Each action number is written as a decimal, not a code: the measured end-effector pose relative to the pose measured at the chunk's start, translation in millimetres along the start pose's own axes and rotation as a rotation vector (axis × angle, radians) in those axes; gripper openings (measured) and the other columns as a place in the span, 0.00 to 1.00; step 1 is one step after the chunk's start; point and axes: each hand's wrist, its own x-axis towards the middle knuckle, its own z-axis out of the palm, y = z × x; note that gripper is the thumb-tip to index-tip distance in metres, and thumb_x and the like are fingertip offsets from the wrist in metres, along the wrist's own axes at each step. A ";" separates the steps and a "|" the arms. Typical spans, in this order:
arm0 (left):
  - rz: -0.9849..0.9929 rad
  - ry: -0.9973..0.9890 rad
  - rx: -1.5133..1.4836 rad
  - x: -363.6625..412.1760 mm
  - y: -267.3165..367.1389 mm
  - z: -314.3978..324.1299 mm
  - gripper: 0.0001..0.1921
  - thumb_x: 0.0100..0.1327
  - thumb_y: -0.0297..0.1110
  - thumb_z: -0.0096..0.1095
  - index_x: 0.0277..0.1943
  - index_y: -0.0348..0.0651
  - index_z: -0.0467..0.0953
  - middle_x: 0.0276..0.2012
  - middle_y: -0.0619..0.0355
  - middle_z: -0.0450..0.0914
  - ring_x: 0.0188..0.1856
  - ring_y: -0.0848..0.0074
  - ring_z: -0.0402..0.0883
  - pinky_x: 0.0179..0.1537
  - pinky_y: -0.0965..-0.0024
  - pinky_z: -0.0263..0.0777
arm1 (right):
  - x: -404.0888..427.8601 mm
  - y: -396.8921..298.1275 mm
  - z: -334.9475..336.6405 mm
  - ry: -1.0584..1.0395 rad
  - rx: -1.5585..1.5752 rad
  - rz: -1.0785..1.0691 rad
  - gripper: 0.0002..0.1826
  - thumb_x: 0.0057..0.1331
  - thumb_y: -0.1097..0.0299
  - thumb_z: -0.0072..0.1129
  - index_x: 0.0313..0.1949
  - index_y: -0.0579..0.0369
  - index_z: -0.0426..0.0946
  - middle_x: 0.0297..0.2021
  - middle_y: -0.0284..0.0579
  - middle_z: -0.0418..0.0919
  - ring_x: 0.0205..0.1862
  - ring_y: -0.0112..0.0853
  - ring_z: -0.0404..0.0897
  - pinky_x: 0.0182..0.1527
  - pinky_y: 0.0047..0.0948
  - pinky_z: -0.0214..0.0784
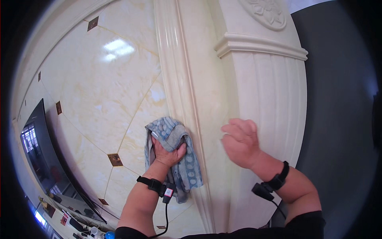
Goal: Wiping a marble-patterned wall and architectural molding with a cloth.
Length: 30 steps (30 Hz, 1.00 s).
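My left hand point(168, 152) holds a blue and grey patterned cloth point(191, 162) against the tiled wall point(98, 119), beside the moulded trim point(182, 89). Part of the cloth covers the fingers, and its loose end hangs below the hand. To the right, my right hand point(241, 143) is raised in front of the cream pilaster point(268, 110) with its fingers curled inward; nothing shows in it. Each wrist wears a black strap with a small device and a cable.
A large flat television point(56, 164) is on the wall at the left. Below it, bottles and small items stand near a blue round object point(109, 235). A carved moulding point(262, 46) juts from the pilaster, with a dark grey surface point(337, 119) at the right.
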 end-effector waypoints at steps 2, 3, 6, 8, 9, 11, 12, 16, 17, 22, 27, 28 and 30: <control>-0.064 -0.125 -0.152 1.1 3.3 -7.6 0.32 0.50 0.54 0.58 0.57 0.48 0.73 0.60 0.47 0.68 0.65 0.47 0.60 0.66 0.42 0.42 | -13.7 23.5 -4.7 0.049 -0.147 -0.018 0.13 0.49 0.70 0.60 0.37 0.44 0.77 0.49 0.37 0.75 0.56 0.38 0.69 0.58 0.44 0.54; -0.059 -0.113 -0.145 1.4 8.0 -8.9 0.32 0.50 0.54 0.58 0.57 0.48 0.73 0.60 0.47 0.68 0.65 0.47 0.60 0.66 0.42 0.42 | -20.3 31.7 -6.6 0.061 -0.152 -0.024 0.13 0.49 0.70 0.60 0.37 0.44 0.77 0.49 0.37 0.75 0.56 0.38 0.69 0.58 0.44 0.54; 0.029 -0.121 -0.119 6.1 33.2 -9.1 0.30 0.50 0.55 0.61 0.55 0.49 0.74 0.59 0.49 0.70 0.64 0.51 0.62 0.65 0.37 0.38 | -39.0 38.2 -8.0 -0.033 -0.121 -0.073 0.14 0.49 0.69 0.59 0.38 0.43 0.77 0.57 0.38 0.70 0.61 0.39 0.65 0.61 0.44 0.51; 0.140 -0.163 -0.072 14.9 29.3 -13.2 0.30 0.51 0.55 0.61 0.55 0.48 0.74 0.59 0.48 0.69 0.64 0.51 0.62 0.64 0.36 0.37 | -44.2 39.3 -7.6 -0.023 -0.135 -0.066 0.16 0.49 0.69 0.58 0.40 0.42 0.77 0.58 0.36 0.69 0.64 0.38 0.62 0.64 0.43 0.46; 0.244 -0.209 -0.019 20.8 26.6 -15.9 0.31 0.52 0.55 0.61 0.55 0.46 0.73 0.60 0.48 0.69 0.64 0.51 0.62 0.64 0.35 0.37 | -44.6 41.6 -6.7 -0.016 -0.131 -0.069 0.16 0.49 0.69 0.58 0.40 0.42 0.77 0.58 0.36 0.69 0.64 0.38 0.62 0.64 0.43 0.46; 0.193 -0.194 -0.065 45.4 24.6 -19.3 0.29 0.54 0.54 0.59 0.54 0.45 0.74 0.60 0.50 0.69 0.64 0.53 0.62 0.62 0.31 0.39 | -49.4 43.1 -4.5 0.017 -0.128 -0.073 0.16 0.49 0.69 0.57 0.40 0.42 0.77 0.58 0.36 0.70 0.64 0.37 0.62 0.65 0.44 0.45; 0.231 -0.174 0.009 63.8 23.6 -21.5 0.28 0.54 0.54 0.58 0.54 0.45 0.74 0.60 0.50 0.70 0.65 0.53 0.62 0.61 0.30 0.40 | -50.4 43.1 -4.7 0.012 -0.125 -0.066 0.16 0.49 0.69 0.57 0.40 0.42 0.77 0.58 0.36 0.70 0.64 0.37 0.62 0.65 0.44 0.45; 0.160 -0.056 0.456 173.2 2.7 -22.4 0.27 0.57 0.53 0.51 0.48 0.37 0.78 0.48 0.48 0.78 0.55 0.53 0.69 0.65 0.33 0.37 | -49.9 43.6 -2.2 0.021 -0.104 -0.065 0.15 0.49 0.68 0.57 0.40 0.41 0.77 0.57 0.35 0.71 0.63 0.36 0.64 0.65 0.43 0.45; 0.108 -0.205 0.521 207.6 9.4 -30.0 0.27 0.59 0.51 0.48 0.48 0.36 0.79 0.47 0.47 0.77 0.54 0.56 0.69 0.66 0.35 0.36 | -51.6 46.0 -1.3 0.016 -0.101 -0.051 0.15 0.49 0.67 0.57 0.39 0.41 0.77 0.56 0.34 0.71 0.63 0.36 0.64 0.65 0.43 0.45; -0.130 0.198 0.416 314.3 -5.4 -28.5 0.29 0.58 0.46 0.44 0.62 0.47 0.63 0.59 0.42 0.67 0.63 0.52 0.63 0.67 0.43 0.41 | -49.3 41.3 -1.1 0.075 -0.038 -0.053 0.12 0.51 0.68 0.56 0.37 0.41 0.78 0.54 0.33 0.73 0.61 0.34 0.66 0.65 0.41 0.46; -0.041 0.079 0.292 319.6 24.7 -5.8 0.30 0.58 0.42 0.45 0.65 0.48 0.61 0.62 0.42 0.65 0.64 0.54 0.62 0.66 0.45 0.47 | -49.0 43.3 1.3 0.094 -0.014 -0.041 0.10 0.51 0.69 0.56 0.35 0.41 0.78 0.52 0.33 0.75 0.60 0.34 0.69 0.65 0.41 0.47; -0.070 -0.287 0.224 313.5 44.7 -2.4 0.31 0.58 0.42 0.45 0.67 0.49 0.59 0.62 0.42 0.64 0.65 0.53 0.62 0.66 0.48 0.50 | -51.2 46.4 -1.2 0.087 -0.031 -0.029 0.10 0.51 0.69 0.56 0.34 0.41 0.78 0.52 0.34 0.75 0.59 0.34 0.69 0.65 0.41 0.47; -0.029 0.081 0.078 279.5 57.7 12.7 0.27 0.59 0.39 0.46 0.60 0.37 0.64 0.55 0.39 0.70 0.59 0.50 0.67 0.62 0.53 0.59 | -50.3 42.2 -3.8 0.098 -0.013 -0.040 0.10 0.50 0.69 0.56 0.34 0.41 0.78 0.52 0.34 0.75 0.59 0.33 0.69 0.64 0.40 0.48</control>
